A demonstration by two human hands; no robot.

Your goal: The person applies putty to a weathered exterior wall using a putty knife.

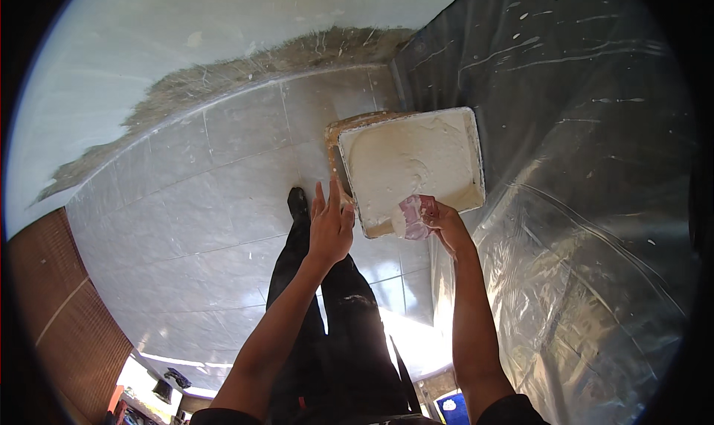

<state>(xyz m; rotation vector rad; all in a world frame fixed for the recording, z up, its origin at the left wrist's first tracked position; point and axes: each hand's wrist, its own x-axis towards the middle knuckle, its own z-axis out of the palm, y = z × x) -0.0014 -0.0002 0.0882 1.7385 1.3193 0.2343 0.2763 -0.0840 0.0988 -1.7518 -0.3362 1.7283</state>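
A rectangular tray (478,153) holds a thick layer of creamy white plaster (405,150). My right hand (445,224) is closed around a pinkish-red scraper (418,215) with white smears on it. The scraper is over the tray's near edge; whether it touches the plaster I cannot tell. Just left of the tray, my left hand (331,228) has its fingers stretched out and slightly apart, with nothing visible in it. Its fingertips are close to the tray's left side.
Under the tray shows a brown, paint-spotted support (332,139). Clear plastic sheeting (580,224) hangs along the right. A pale wall (223,16) with a rough grey-brown lower strip (201,83) runs across the far side. Grey tiles (208,194) cover the floor.
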